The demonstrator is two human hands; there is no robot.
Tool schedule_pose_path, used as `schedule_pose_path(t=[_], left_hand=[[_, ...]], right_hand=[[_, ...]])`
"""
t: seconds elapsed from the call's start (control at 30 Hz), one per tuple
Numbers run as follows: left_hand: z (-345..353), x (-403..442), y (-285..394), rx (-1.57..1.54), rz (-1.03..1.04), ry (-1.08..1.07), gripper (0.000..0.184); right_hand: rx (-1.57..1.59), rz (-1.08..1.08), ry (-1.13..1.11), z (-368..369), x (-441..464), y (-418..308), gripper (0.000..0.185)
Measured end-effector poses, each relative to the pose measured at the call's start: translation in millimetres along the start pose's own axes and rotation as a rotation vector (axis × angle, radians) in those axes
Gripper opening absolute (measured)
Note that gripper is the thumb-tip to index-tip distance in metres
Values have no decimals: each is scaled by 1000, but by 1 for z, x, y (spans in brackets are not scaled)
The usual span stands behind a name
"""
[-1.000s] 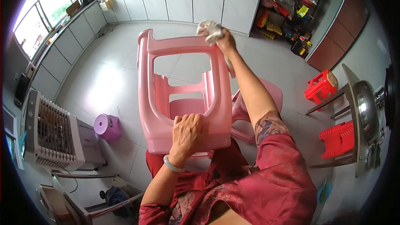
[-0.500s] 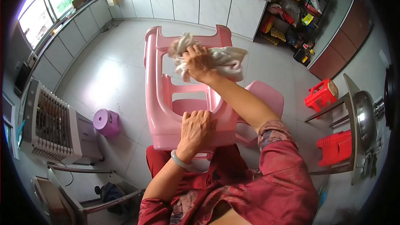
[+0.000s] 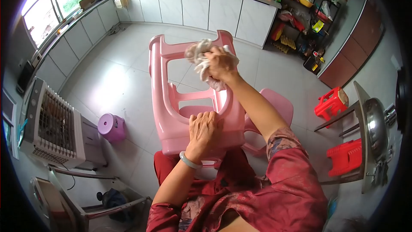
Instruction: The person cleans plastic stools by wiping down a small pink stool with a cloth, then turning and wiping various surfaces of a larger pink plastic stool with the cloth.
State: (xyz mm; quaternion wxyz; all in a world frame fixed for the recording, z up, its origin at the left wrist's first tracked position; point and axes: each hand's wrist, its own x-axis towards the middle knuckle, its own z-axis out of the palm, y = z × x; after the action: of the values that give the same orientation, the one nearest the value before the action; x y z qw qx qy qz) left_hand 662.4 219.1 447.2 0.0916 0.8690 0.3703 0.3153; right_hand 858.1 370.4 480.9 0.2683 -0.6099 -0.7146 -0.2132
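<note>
In front of me lies a large pink plastic stool, tipped so that its open frame and legs point away. My left hand is closed over the near edge of its cut-out, with the fingertips curled inward. Bunched in my right hand is a whitish rag. The hand and rag are at the stool's far right leg, near its top bar; the fingers are partly hidden by the cloth. Behind the stool on the right, a second pink plastic seat shows in part.
A purple stool and an air cooler stand to the left. On the right are red plastic stools beside a narrow table. White cabinets line the back, with a loaded shelf rack at far right.
My right hand has moved slightly right with the rag, which is more bunched and no longer trails out to the right. My left hand keeps its hold on the stool.
</note>
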Motion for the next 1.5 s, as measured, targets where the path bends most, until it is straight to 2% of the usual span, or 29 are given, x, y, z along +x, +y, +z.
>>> schedule_pose_path(t=[0.07,0.23,0.33,0.43,0.53,0.63,0.77,0.87,0.9,1.0,1.1,1.13,1.2,1.27,1.3,1.4,1.5], left_hand=[[2,0,-4,-3,23,5,18],[-2,6,-16,37,114,-68,21],[-36,19,-30,285,123,-93,28],[-45,23,-64,180,-53,-261,39],[-40,11,-67,-55,-2,-139,42],[-43,4,-47,19,12,-182,41],[-38,1,-36,53,11,-139,41],[-36,0,-36,75,13,-105,42],[-36,-1,-37,81,11,-98,42],[-37,-3,-37,55,27,-73,42],[-37,-3,-38,59,57,-66,41],[-38,-2,-38,63,46,-81,41],[-36,-1,-38,71,23,-109,41],[-31,-3,-43,45,47,-72,41],[-29,-5,-45,32,62,-57,41],[-27,-4,-45,46,50,-71,41],[-20,-7,-45,33,44,-20,40]], right_hand=[[-2,128,-49,-15,-9,8,36],[-44,115,-68,-12,-22,19,37],[-38,78,-89,-8,-19,23,38],[-15,63,-93,-7,-16,24,36],[-11,76,-82,-16,-14,17,33],[-75,115,-101,-18,-6,-4,35],[178,41,-99,3,6,-28,30],[439,143,-20,0,33,-26,31],[403,124,110,-5,43,-21,31],[444,314,367,-14,65,-7,33],[324,366,-8,-5,58,-32,36],[129,100,-22,29,51,-28,44],[49,-160,171,55,42,-49,50],[87,-252,75,46,49,-85,53],[72,-335,95,62,52,-90,59],[67,-337,-200,56,84,-114,53],[119,-128,-329,74,125,-122,45]])
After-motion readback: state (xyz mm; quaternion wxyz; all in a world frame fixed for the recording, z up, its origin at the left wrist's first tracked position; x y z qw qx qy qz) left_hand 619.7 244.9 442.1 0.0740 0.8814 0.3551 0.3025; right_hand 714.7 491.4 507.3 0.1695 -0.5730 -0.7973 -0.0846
